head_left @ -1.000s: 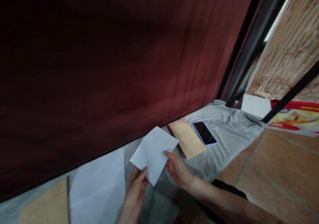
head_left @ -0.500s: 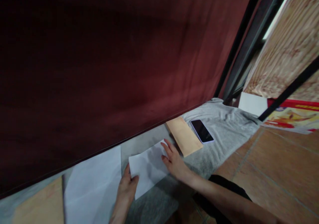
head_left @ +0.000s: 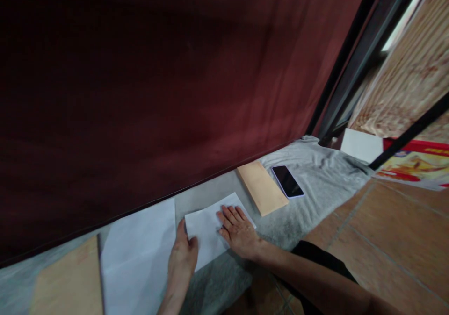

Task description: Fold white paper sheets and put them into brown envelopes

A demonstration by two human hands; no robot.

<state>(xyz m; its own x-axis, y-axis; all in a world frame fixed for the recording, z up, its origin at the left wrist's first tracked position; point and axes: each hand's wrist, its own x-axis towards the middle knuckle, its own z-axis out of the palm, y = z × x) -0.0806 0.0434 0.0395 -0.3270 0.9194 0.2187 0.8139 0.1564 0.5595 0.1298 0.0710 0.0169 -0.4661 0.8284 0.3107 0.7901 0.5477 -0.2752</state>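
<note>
A folded white sheet of paper [head_left: 206,233] lies on the grey cloth in front of me. Along its left edge, my left hand [head_left: 183,254] grips it with the thumb on top; the lower fingers are hidden. My right hand [head_left: 240,233] rests flat on the paper's right part, fingers stretched out. Just right of the paper lies a tan envelope [head_left: 263,189], and beyond it a phone [head_left: 287,182] with a dark screen and a pale purple edge. A larger white sheet [head_left: 138,259] with a crease spreads out to the left of my left hand.
Another tan envelope [head_left: 70,282] lies at the lower left. The grey cloth [head_left: 322,170] covers a narrow ledge below a dark red panel [head_left: 210,95]. Black metal bars [head_left: 336,67] stand at the right. A red and yellow box [head_left: 417,163] sits on the tiled floor [head_left: 396,221].
My right hand has gone from touching the paper's right end with bent fingers to lying flat on it. My left hand stays at the left edge. The view has shifted slightly.
</note>
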